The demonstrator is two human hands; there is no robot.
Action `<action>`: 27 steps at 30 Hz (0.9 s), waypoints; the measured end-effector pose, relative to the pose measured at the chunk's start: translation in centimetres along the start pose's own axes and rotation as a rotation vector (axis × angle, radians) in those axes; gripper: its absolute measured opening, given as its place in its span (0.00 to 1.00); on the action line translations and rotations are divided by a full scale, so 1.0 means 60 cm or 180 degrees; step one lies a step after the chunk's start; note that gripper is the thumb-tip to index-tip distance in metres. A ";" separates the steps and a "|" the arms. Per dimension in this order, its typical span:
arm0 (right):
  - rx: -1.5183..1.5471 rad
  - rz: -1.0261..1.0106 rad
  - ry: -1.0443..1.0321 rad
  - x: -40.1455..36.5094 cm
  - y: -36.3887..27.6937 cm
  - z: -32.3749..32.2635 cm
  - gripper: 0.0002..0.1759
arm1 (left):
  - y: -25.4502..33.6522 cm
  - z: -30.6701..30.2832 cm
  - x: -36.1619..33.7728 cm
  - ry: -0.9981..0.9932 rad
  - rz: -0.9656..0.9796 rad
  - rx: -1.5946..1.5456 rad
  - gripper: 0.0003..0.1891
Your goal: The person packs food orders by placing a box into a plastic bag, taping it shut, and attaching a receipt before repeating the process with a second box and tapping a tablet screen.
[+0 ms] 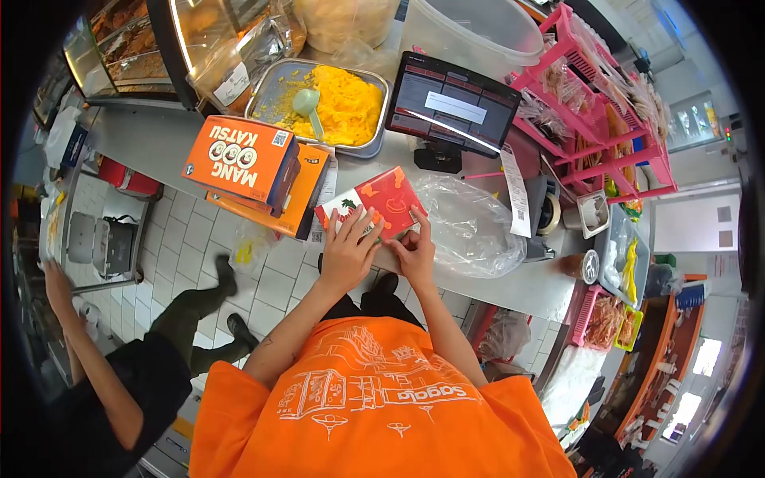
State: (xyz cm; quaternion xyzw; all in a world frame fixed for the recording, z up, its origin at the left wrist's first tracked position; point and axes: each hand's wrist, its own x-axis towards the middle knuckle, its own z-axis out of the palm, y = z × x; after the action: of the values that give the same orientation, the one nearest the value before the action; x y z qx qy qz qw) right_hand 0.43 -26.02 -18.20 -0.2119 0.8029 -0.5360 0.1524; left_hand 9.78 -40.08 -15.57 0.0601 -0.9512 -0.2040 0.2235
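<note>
A red and white box [385, 199] lies at the front edge of the steel counter, slightly tilted to the view. My left hand [349, 248] rests on the box's lower left part, fingers spread across its face. At the box's lower right corner is my right hand [415, 248], its thumb and fingers pinched together on the edge. Left of the box stand an orange box with printed letters [239, 163] and another orange box [307, 191] partly behind it. To the right lies a clear plastic bag [466, 223].
A tray of yellow food [347, 103] with a scoop, a tablet screen [453, 103] and pink racks [590, 103] stand behind. A paper slip [515, 191] hangs beside the screen. At the left, a co-worker in dark clothes [131, 382] stands near another counter.
</note>
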 end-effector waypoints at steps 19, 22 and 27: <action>-0.1795 0.0045 -0.0104 -0.094 -0.027 -0.181 0.13 | 0.083 -0.142 0.212 -0.0581 0.0838 -0.1594 0.47; -0.1531 -0.0221 0.0959 -0.109 -0.036 -0.238 0.13 | 0.133 -0.052 0.237 -0.1029 0.1569 -0.1554 0.47; -0.1481 0.0038 0.0804 -0.176 0.023 -0.336 0.12 | 0.150 0.102 0.235 -0.1440 0.1737 -0.1113 0.44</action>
State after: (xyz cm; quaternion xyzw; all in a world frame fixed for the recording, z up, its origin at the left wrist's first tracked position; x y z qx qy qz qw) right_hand -0.18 -4.19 -11.68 -0.1679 0.9184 -0.3582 0.0014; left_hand -5.79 -32.61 -11.18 -0.2804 -0.9084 -0.3040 0.0612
